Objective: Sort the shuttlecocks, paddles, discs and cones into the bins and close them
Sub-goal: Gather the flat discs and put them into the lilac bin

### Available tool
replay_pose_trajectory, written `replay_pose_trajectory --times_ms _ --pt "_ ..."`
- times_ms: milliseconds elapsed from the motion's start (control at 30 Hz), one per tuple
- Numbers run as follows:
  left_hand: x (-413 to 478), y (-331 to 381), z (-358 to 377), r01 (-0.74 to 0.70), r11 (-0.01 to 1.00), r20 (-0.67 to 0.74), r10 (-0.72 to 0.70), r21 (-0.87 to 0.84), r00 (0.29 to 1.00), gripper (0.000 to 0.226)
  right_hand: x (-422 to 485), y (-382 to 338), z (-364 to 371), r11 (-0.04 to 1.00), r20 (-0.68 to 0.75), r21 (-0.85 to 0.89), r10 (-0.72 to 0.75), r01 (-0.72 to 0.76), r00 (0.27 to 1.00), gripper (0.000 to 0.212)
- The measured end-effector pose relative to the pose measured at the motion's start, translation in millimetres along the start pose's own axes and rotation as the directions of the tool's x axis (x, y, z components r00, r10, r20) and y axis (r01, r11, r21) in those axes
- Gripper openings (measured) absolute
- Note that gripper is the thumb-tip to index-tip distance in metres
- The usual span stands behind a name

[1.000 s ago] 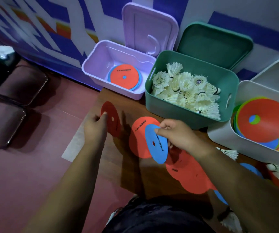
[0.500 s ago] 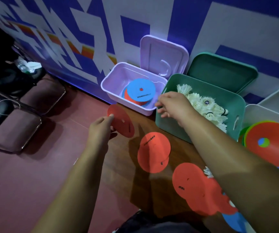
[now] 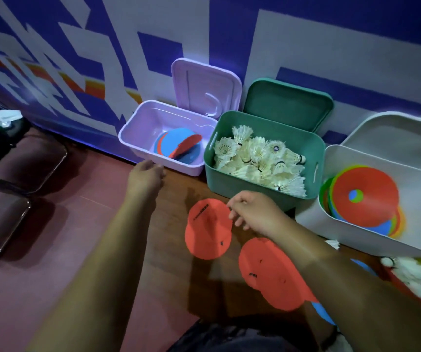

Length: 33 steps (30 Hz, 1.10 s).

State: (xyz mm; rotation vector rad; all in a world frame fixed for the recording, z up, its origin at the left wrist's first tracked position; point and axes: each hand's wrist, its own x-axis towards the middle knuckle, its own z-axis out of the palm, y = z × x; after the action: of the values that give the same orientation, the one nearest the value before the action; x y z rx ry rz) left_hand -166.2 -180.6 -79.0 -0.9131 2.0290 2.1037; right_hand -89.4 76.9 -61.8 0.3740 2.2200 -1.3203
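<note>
Three open plastic bins stand in a row against the wall: a lilac bin (image 3: 138, 146) holding flat blue and red discs (image 3: 179, 148), a green bin (image 3: 232, 181) full of white feather shuttlecocks (image 3: 260, 161), and a white bin (image 3: 313, 219) of stacked coloured cones (image 3: 366, 196). The empty left hand (image 3: 144, 175) hovers before the lilac bin; the right hand (image 3: 254, 214) pinches the edge of a flat red disc (image 3: 208, 232) on the brown wooden bench (image 3: 179, 186).

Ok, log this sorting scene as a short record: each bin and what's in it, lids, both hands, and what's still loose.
purple bin: red and blue discs, lid up
green bin: shuttlecocks, lid up
white bin: stacked cones, lid open
left hand: empty, by purple bin
right hand: fingertips at edge of red disc
loose: second red disc, more shuttlecocks at right edge
</note>
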Motion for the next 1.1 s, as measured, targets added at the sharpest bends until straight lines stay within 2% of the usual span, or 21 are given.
replay_pose_trajectory --times_ms 100,200,267,333,367,467,533,600,700,833,900,967,1100 --pt "-1 -58 0 0.166 0.971 0.042 -0.176 0.173 0.983 0.033 -8 24 -4 0.999 0.006 -0.009 0.046 -0.046 0.999 0.018" --pt "-2 -121 -2 0.217 0.838 0.024 -0.264 0.501 0.964 0.074 -13 57 -11 0.992 -0.027 -0.045 0.119 -0.12 0.993 0.017" --pt "-11 -144 1 0.179 0.739 0.017 -0.249 0.649 0.968 0.074 -15 85 -15 0.985 -0.062 -0.076 0.151 -0.155 0.987 0.015" --pt "-20 -155 9 0.13 0.684 0.034 -0.221 0.717 0.975 0.066 -16 114 -18 0.964 -0.11 -0.197 0.16 -0.179 0.981 0.011" --pt "-19 -162 11 0.108 0.649 0.044 -0.214 0.753 0.976 0.068 -17 127 -19 0.942 -0.125 -0.281 0.155 -0.185 0.98 0.016" --pt "-14 -184 18 0.035 0.497 0.068 -0.188 0.867 0.98 0.101 -17 160 -21 0.876 -0.109 -0.458 0.111 -0.149 0.988 0.055" --pt "-9 -198 20 0.023 0.462 0.069 -0.181 0.887 0.981 0.096 -18 175 -21 0.861 -0.07 -0.489 0.116 -0.136 0.991 0.074" --pt "-1 -211 22 -0.005 0.441 0.07 -0.132 0.897 0.989 0.094 -15 185 -20 0.844 -0.042 -0.522 0.119 -0.124 0.992 0.082" --pt "31 -252 12 0.021 0.434 0.04 -0.131 0.901 0.991 0.099 -12 193 -13 0.828 -0.05 -0.553 0.073 -0.088 0.996 0.077" --pt "27 -249 12 0.015 0.408 0.044 -0.134 0.913 0.99 0.08 -11 197 -2 0.825 -0.092 -0.554 0.076 -0.115 0.993 0.074" --pt "29 -254 9 0.013 0.408 0.036 -0.113 0.913 0.993 0.084 -9 198 1 0.825 -0.11 -0.549 0.087 -0.134 0.99 0.073" --pt "21 -248 7 0.034 0.476 0.02 -0.107 0.879 0.994 0.081 -9 197 4 0.822 -0.128 -0.555 0.066 -0.127 0.99 0.065" --pt "-48 -179 23 0.038 0.584 0.037 -0.117 0.811 0.992 0.04 -14 195 2 0.815 -0.127 -0.576 -0.011 -0.065 0.992 0.021"
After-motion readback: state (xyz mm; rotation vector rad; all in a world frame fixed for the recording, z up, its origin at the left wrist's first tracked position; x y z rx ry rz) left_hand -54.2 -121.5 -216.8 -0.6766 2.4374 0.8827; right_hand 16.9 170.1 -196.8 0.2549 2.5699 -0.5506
